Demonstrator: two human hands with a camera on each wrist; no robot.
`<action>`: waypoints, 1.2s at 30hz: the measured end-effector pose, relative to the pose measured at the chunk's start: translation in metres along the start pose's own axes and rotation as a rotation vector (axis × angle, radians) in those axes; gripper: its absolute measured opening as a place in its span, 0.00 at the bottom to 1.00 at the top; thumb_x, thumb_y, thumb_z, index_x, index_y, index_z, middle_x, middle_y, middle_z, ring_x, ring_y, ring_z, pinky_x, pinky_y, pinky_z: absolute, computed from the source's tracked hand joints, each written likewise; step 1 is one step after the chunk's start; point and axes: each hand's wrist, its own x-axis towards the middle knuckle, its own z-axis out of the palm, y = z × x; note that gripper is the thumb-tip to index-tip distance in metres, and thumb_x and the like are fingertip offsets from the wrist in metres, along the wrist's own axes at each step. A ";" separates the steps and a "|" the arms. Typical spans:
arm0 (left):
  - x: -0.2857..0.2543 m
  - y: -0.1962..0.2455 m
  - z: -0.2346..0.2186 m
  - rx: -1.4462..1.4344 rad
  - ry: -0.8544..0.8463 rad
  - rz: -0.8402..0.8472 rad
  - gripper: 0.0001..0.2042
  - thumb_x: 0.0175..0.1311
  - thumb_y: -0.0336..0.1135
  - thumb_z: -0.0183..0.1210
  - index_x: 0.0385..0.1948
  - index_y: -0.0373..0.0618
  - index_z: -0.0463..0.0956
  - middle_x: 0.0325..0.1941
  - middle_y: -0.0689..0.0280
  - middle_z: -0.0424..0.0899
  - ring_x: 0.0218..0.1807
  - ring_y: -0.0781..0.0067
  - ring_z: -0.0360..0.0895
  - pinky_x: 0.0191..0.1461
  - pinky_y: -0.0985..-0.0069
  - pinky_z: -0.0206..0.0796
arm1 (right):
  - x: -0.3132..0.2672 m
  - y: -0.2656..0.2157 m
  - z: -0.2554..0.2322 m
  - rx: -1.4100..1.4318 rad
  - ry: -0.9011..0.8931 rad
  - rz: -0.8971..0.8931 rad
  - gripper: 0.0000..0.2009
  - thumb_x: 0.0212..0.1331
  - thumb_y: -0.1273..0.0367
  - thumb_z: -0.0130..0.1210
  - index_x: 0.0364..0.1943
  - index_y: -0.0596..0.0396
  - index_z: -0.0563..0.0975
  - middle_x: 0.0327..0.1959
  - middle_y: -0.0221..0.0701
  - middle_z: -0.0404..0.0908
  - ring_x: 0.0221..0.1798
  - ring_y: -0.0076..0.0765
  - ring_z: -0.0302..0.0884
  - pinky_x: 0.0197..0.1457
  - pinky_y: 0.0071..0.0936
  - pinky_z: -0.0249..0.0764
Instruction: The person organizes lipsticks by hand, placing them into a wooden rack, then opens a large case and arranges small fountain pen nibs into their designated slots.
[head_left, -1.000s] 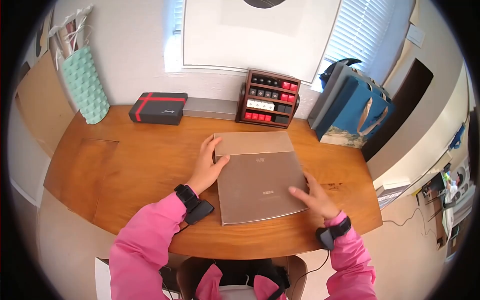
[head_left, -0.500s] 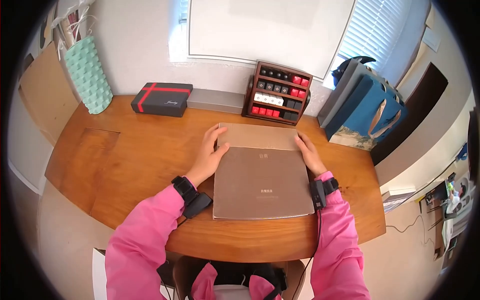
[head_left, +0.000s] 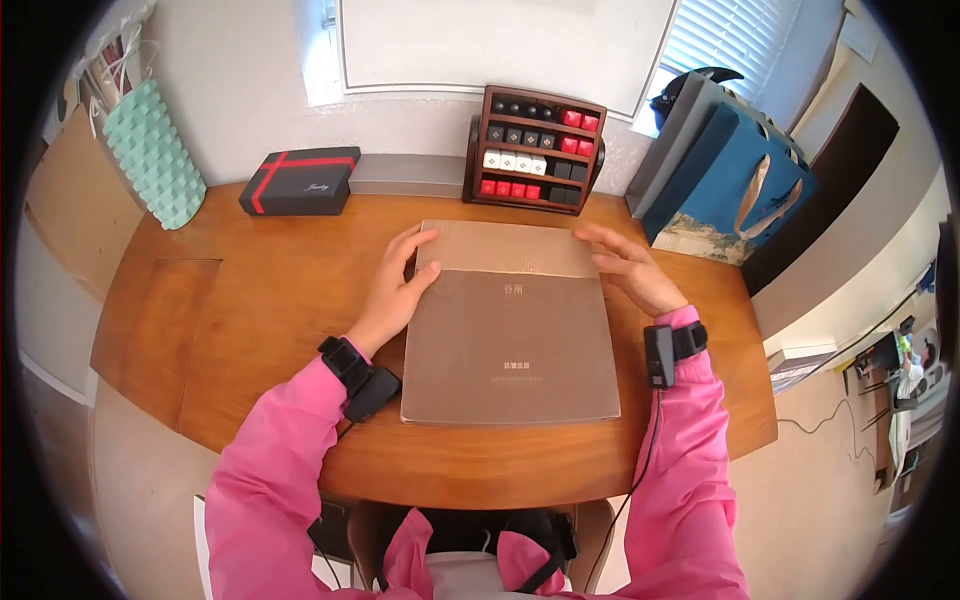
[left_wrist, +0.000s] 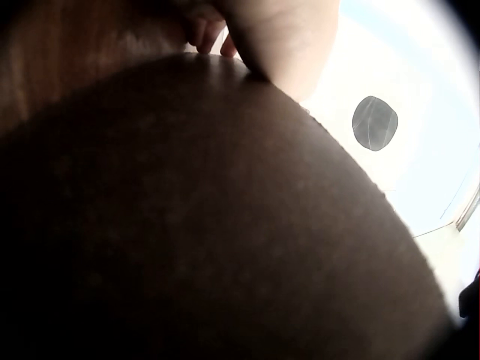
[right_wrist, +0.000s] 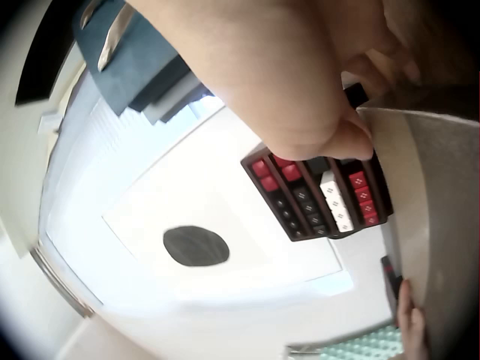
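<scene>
A flat brown box (head_left: 512, 340) with a lighter band along its far end lies on the wooden table. The left hand (head_left: 388, 300) grips its far left side, thumb at the top edge and fingers round the corner. In the left wrist view, the dark box (left_wrist: 217, 195) fills most of the picture, with part of the left hand (left_wrist: 289, 45) beyond it. At the far right corner, the right hand (head_left: 640, 278) has its fingers loosely extended over the edge. The right wrist view shows the right hand (right_wrist: 262, 75) beside the box (right_wrist: 457, 202); its exact contact cannot be told.
Behind the box stands a dark wooden rack (head_left: 535, 150) of small red, black and white blocks. A black box with red ribbon (head_left: 300, 182) and a grey box (head_left: 408, 174) lie left of it. A green vase (head_left: 155, 155) and blue bag (head_left: 735, 180) stand at the sides.
The right hand has gone from the near right part of the box to its far right corner, its fingers now more spread. The box sits straighter; the left hand stays at its left side.
</scene>
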 end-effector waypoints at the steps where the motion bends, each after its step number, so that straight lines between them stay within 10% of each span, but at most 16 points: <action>1: 0.000 0.000 0.000 0.007 0.000 0.008 0.21 0.70 0.36 0.59 0.64 0.46 0.71 0.73 0.53 0.65 0.75 0.55 0.62 0.75 0.65 0.55 | 0.003 0.003 0.009 -0.048 0.145 -0.072 0.23 0.73 0.63 0.50 0.68 0.58 0.71 0.69 0.37 0.72 0.72 0.35 0.67 0.73 0.33 0.62; 5: 0.000 0.005 -0.002 -0.018 -0.022 -0.015 0.22 0.71 0.37 0.59 0.64 0.46 0.71 0.74 0.54 0.64 0.74 0.57 0.63 0.73 0.67 0.57 | 0.039 0.050 -0.002 -0.238 0.402 -0.292 0.24 0.74 0.59 0.51 0.66 0.62 0.72 0.66 0.40 0.76 0.68 0.37 0.70 0.71 0.31 0.64; 36: -0.001 0.012 -0.007 -0.048 -0.087 -0.052 0.20 0.73 0.32 0.56 0.66 0.44 0.71 0.72 0.60 0.65 0.72 0.65 0.66 0.74 0.69 0.58 | 0.029 0.061 -0.003 -0.508 0.495 -0.349 0.25 0.77 0.54 0.45 0.54 0.67 0.78 0.54 0.51 0.82 0.60 0.55 0.76 0.66 0.37 0.68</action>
